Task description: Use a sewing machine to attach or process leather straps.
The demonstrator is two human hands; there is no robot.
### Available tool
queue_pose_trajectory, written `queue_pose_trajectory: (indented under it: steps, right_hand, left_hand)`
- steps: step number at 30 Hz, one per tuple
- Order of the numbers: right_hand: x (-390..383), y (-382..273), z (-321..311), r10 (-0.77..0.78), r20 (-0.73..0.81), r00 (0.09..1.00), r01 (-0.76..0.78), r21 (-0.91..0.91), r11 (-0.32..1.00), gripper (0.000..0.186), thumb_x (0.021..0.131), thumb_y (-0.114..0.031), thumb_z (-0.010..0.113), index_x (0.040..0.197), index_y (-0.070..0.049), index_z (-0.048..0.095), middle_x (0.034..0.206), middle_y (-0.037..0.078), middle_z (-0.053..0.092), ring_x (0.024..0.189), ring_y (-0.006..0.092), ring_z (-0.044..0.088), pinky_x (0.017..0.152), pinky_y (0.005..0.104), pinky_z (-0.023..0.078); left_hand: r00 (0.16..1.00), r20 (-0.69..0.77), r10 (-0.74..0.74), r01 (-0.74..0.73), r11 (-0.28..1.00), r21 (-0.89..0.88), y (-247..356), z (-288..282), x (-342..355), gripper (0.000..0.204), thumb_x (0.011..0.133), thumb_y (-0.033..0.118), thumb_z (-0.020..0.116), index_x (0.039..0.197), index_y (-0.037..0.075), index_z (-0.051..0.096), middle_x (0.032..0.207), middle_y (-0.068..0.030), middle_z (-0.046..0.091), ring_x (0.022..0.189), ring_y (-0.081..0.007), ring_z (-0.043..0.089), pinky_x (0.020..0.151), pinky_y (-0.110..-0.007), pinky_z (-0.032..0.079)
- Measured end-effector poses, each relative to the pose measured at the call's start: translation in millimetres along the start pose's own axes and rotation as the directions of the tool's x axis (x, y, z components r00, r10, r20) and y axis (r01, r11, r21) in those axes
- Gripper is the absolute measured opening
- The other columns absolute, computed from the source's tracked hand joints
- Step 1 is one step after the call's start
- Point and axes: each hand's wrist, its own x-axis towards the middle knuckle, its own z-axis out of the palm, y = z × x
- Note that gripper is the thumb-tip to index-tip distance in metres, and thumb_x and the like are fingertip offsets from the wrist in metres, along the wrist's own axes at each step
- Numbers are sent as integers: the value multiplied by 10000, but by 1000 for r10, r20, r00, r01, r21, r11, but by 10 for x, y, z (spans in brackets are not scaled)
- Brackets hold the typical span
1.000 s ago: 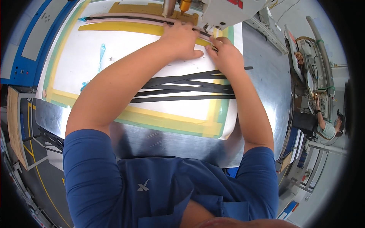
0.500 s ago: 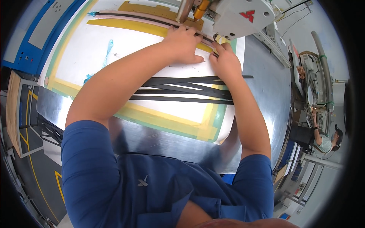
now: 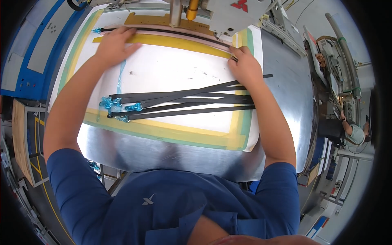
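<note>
A long black strap (image 3: 179,34) lies along a pale pink strip at the far side of the white work surface (image 3: 171,65). My left hand (image 3: 115,45) rests over the strap near its left end, fingers stretched flat and thumb spread. At the other end, my right hand (image 3: 246,67) has its fingers curled around the strap's tip. Just nearer to me runs a yellow strip (image 3: 179,43). Several loose black straps (image 3: 183,112) lie crossed in front of my hands, with crumpled blue film (image 3: 134,107) on their left ends.
Above the strap hang a metal cylinder (image 3: 175,14), an orange-yellow part (image 3: 192,10) and a white machine head (image 3: 228,16). A perforated brown plate (image 3: 155,19) lies behind it. Yellow and green tape borders the surface. A co-worker (image 3: 354,132) is at the far right.
My left hand has slid left along the strap, from beneath the machine head to near the strap's left end. My right hand stays at the right end. The blue-wrapped strap ends have come into sight.
</note>
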Motion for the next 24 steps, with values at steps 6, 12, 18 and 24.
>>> queue_pose_trajectory:
  steps: [6, 12, 18, 24]
  right_hand:
    - [131, -153, -116, 94, 62, 994, -98, 56, 994, 478, 924, -217, 643, 1370, -44, 644, 1310, 211, 629, 1153, 382, 675, 1010, 437, 545]
    - [237, -140, -8, 10, -88, 996, 10, 224, 974, 372, 889, -76, 646, 1248, 18, 664, 1261, 243, 655, 1187, 429, 637, 1030, 450, 507]
    - [251, -118, 95, 31, -129, 991, -11, 152, 988, 334, 957, -45, 618, 1280, 31, 653, 1255, 262, 641, 1143, 439, 648, 1010, 455, 533]
    - [266, -103, 10, 111, -229, 967, -60, 222, 973, 313, 961, -66, 642, 1266, -1, 675, 1224, 261, 657, 1098, 442, 664, 964, 466, 540]
  left_hand:
    - [989, -130, 77, -70, 996, 55, -201, 224, -26, 621, 1028, 495, 570, 1537, 139, 541, 1516, -149, 547, 1433, -314, 486, 1247, -477, 306]
    - [985, -152, 82, -73, 995, 68, -225, 253, 1, 623, 1040, 522, 539, 1537, 147, 538, 1518, -148, 544, 1445, -319, 477, 1258, -483, 292]
    - [986, -155, 61, -48, 995, 86, -212, 256, 6, 626, 1040, 534, 538, 1534, 149, 543, 1525, -149, 540, 1455, -318, 469, 1263, -481, 286]
    - [987, -152, 59, -49, 996, 70, -216, 233, -18, 616, 1043, 527, 540, 1530, 150, 548, 1529, -150, 537, 1456, -318, 468, 1267, -476, 282]
